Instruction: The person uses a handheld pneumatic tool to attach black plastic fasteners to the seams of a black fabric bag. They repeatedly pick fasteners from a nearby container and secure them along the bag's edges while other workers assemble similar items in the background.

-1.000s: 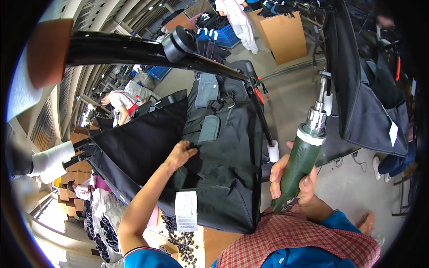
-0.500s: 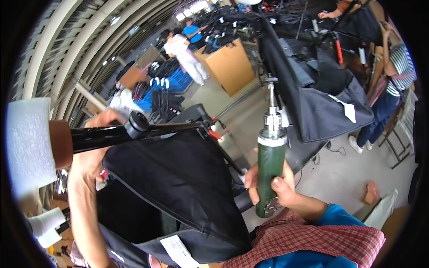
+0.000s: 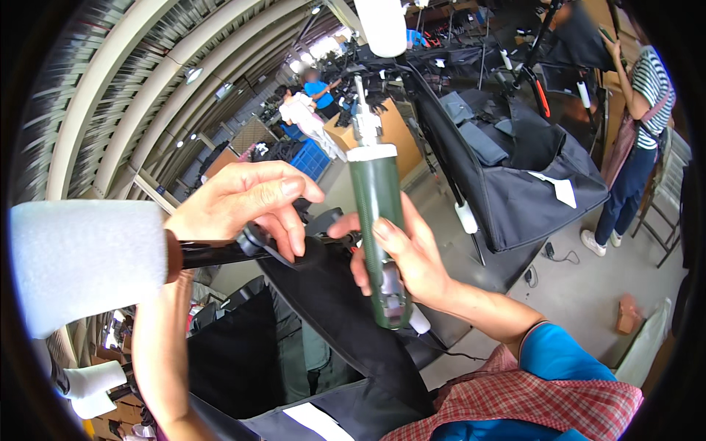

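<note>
Here's my right hand (image 3: pixel 412 253), wrapped firmly round the green power screwdriver (image 3: pixel 376 206), tool upright, its metal bit (image 3: pixel 360 92) pointing up, right in the middle of the view! And over on the left, my left hand (image 3: pixel 246 198) is up at the black bar (image 3: pixel 209 255), fingers bent down beside the round black knob (image 3: pixel 252 239); whether they're pinching anything there, I cannot tell. The two hands are near each other but apart. At the bar's near end there's a brown ring (image 3: pixel 173 257), and just beyond it a fat white foam sleeve (image 3: pixel 88 257) fills the left edge. Below, the black fabric bag (image 3: pixel 393 382) gapes open, grey-green cloth showing inside, a white label (image 3: pixel 316 425) on its near side. My checked apron (image 3: pixel 529 397) spreads across the bottom right. Past the screwdriver hangs a second black bag (image 3: pixel 540 209) with a white tag (image 3: pixel 557 189), and close by it stands a co-worker in a striped top (image 3: pixel 654 92). Farther off, a cardboard box (image 3: pixel 404 140) and a blue crate (image 3: pixel 310 158)!
</note>
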Demonstrator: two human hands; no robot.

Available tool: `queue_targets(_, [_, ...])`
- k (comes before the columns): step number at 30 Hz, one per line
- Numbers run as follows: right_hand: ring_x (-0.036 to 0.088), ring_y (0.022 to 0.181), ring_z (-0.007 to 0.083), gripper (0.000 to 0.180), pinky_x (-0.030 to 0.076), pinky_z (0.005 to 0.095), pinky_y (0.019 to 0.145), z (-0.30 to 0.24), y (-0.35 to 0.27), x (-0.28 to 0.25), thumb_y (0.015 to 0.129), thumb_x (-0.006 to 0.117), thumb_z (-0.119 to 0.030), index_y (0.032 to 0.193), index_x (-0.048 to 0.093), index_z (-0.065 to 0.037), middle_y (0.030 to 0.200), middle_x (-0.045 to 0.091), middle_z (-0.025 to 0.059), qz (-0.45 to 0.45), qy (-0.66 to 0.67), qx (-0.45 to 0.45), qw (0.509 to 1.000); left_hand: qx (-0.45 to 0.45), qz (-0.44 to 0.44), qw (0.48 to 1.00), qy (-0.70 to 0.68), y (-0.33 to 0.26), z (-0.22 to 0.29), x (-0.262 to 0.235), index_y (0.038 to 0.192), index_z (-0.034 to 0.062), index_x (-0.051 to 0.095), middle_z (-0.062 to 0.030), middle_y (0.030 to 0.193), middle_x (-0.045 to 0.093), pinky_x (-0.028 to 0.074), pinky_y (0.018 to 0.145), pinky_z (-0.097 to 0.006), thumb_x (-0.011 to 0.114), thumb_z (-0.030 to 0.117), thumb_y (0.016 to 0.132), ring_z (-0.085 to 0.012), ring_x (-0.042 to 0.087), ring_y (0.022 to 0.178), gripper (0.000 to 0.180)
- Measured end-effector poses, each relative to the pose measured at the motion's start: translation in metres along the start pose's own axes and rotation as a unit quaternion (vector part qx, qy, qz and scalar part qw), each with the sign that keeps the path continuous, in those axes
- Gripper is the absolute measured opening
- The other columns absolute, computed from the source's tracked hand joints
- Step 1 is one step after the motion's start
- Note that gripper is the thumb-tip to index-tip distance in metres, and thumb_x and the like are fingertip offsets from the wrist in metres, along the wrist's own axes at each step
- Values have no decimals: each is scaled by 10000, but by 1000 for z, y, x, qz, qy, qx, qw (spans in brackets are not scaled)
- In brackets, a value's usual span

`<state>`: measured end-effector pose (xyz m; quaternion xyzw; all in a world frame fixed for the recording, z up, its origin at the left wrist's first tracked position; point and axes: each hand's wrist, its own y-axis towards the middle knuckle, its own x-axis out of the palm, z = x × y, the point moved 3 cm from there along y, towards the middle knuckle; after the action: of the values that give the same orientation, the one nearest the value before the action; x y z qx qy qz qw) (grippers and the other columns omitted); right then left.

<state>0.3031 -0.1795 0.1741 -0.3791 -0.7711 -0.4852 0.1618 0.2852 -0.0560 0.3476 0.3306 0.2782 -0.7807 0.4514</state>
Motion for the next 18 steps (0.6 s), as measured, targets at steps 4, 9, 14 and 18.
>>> queue_targets(4, [640,618,183,462,520,265,448,15,20,9,980,493,-311,1323,315,-59,1020,619,176,-50,65,37,996,94,99,978,-158,16,-25,8,1040,-16,607,-123,560,612,473,449,-257,475,337,984,-174,568,434,381])
queue_targets(9, [665,673,217,503,537,268,484,34,15,17,984,471,-290,1370,268,-40,1169,578,225,-127,79,31,988,290,352,860,-226,-32,-82,25,1232,-20,511,-131,1149,586,446,907,-324,604,353,892,-230,559,1078,513])
queue_targets(14, [667,681,231,534,535,270,483,38,13,16,969,504,-292,1368,262,-30,1210,551,227,-136,65,19,988,255,345,874,-230,-36,-84,77,1289,15,449,-95,1231,551,376,998,-329,613,-51,828,-174,506,1156,494])
queue_targets(18, [641,666,199,527,522,288,527,24,-3,0,955,534,-229,1365,271,-26,1057,586,162,-143,8,79,987,263,484,811,-200,-25,-84,83,1125,8,597,-45,1031,666,443,820,-221,615,-19,891,-68,575,892,236])
